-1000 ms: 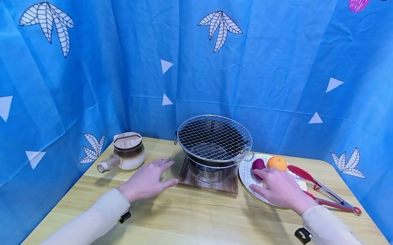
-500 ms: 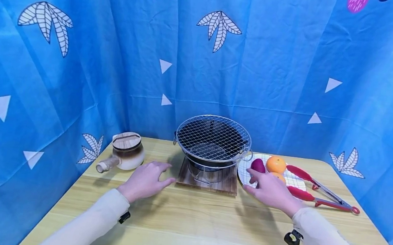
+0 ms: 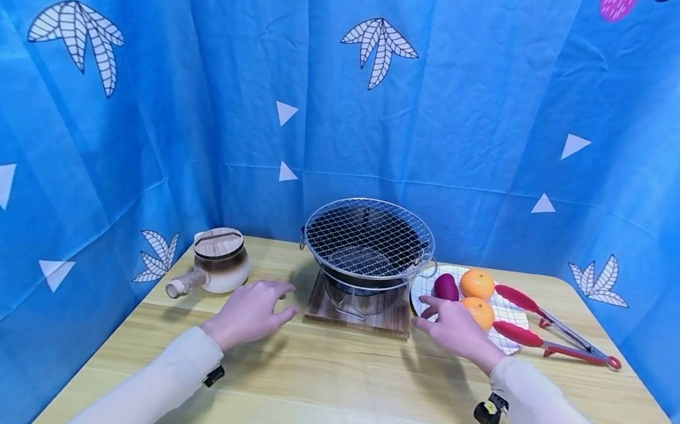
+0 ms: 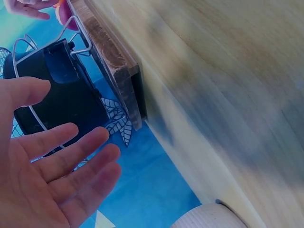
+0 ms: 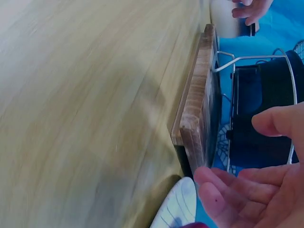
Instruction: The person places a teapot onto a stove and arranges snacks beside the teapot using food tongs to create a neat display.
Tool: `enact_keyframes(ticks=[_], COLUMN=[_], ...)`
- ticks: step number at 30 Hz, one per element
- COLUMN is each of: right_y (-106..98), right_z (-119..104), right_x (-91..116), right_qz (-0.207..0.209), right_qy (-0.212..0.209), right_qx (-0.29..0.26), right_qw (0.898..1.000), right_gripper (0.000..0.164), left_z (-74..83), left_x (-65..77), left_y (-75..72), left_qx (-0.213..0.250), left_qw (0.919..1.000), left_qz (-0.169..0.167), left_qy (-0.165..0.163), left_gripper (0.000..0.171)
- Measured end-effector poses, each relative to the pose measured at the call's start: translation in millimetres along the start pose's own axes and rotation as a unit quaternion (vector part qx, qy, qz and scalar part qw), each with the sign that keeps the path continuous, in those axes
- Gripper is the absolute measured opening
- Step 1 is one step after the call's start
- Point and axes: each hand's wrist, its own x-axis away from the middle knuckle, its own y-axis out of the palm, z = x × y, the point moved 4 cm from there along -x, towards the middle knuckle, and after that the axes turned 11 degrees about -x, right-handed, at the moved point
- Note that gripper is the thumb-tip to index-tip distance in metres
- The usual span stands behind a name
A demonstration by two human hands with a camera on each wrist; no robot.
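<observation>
My left hand [image 3: 251,314] hovers over the table between the pot and the grill, fingers relaxed and holding nothing. Over the near left edge of the white checked plate [image 3: 504,344], my right hand [image 3: 455,330] hangs with loose fingers, also holding nothing. On that plate lie a dark purple round fruit [image 3: 446,287] and two oranges, one orange [image 3: 478,284] behind the other orange [image 3: 478,312]. Between the hands stands a round tabletop grill [image 3: 370,240] with a wire mesh top, set on a brown wooden board [image 3: 390,323]. The left wrist view shows the left palm [image 4: 61,175] with fingers spread.
At the left stands a brown and white pot [image 3: 226,269] with a wooden lid and a side handle pointing toward me. Red-tipped tongs [image 3: 571,336] lie spread at the right, their tips over the plate. A blue curtain [image 3: 477,116] surrounds the table.
My right hand has drawn left and slightly toward me, uncovering the nearer orange and the lower arm of the tongs. The left hand has barely moved.
</observation>
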Motion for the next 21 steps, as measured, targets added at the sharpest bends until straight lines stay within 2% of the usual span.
enact_keyframes(ticks=[7, 21], right_y=[8, 22], right_z=[1, 6], right_x=[-5, -15], right_qz=[0.001, -0.012], right_qy=[0.001, 0.042], right_qx=[-0.005, -0.004], right_qw=[1.000, 0.999], right_gripper=[0.055, 0.056], left_z=[0.1, 1.8], left_x=[0.2, 1.8], left_y=[-0.3, -0.8], left_qx=[-0.002, -0.006], left_qw=[0.9999, 1.0000], left_qz=[0.011, 0.006], left_qy=[0.006, 0.005], left_gripper=[0.044, 0.041])
